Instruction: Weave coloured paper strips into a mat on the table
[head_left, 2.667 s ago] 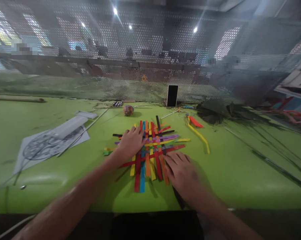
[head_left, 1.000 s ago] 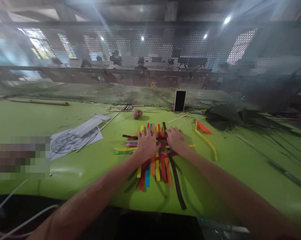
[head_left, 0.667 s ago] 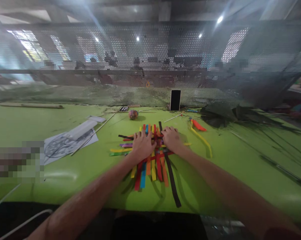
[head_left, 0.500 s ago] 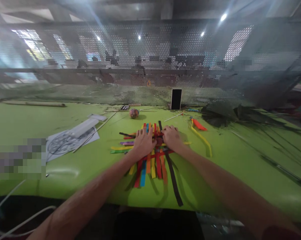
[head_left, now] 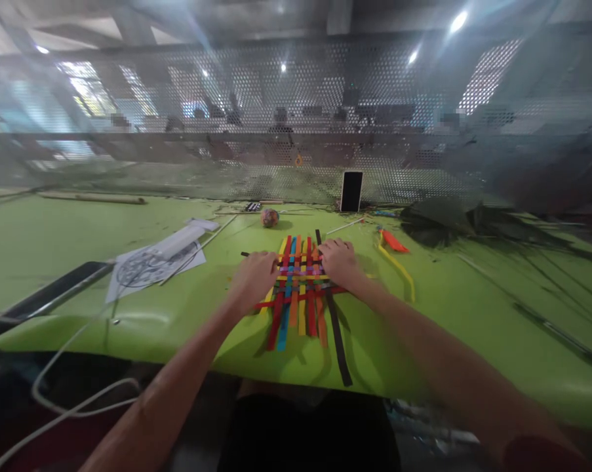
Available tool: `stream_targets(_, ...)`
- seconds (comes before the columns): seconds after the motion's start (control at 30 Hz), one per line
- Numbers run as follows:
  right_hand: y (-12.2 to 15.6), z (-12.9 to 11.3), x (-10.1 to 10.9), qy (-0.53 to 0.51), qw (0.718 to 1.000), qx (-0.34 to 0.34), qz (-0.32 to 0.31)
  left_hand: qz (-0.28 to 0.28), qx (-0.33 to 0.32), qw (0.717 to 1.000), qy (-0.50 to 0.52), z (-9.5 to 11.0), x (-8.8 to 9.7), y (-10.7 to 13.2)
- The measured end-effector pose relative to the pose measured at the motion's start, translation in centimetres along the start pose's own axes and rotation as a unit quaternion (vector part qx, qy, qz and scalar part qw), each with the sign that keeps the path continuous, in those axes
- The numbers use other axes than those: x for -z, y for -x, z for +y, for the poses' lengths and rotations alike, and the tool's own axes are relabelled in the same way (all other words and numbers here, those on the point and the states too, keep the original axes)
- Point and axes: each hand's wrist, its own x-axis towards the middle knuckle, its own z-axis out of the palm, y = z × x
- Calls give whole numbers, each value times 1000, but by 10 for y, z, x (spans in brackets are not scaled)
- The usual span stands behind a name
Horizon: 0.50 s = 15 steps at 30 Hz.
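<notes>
Woven strips [head_left: 298, 283] partly hidden under left hand [head_left: 253, 278], right hand [head_left: 339, 262]

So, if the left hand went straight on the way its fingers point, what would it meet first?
Probably the woven strips: the left hand sits at their left edge, fingers aimed up-right across them. Past them, the right hand lies roughly in that line.

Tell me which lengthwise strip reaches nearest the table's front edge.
The black strip, rightmost, beside the right hand; its end runs well past the other coloured strips.
</notes>
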Motion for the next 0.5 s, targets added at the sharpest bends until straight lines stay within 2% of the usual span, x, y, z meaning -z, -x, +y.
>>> stream_targets(0.1, 1, 13, 13, -43, 998, 38, -27, -28, -3, 1000, 5, -9, -4, 9)
stream_targets(0.23, 7, 32, 19, -143, 982, 76, -97, -12, -42, 999, 30, -20, -14, 11)
stream_targets(0.37, 13, 35, 17, -183, 976, 80, -86, -33, -110, 991, 75, -39, -12, 17)
stream_targets(0.5, 13, 30, 19, -180, 979, 61, -68, -76, -148, 981, 97, -54, 3, 27)
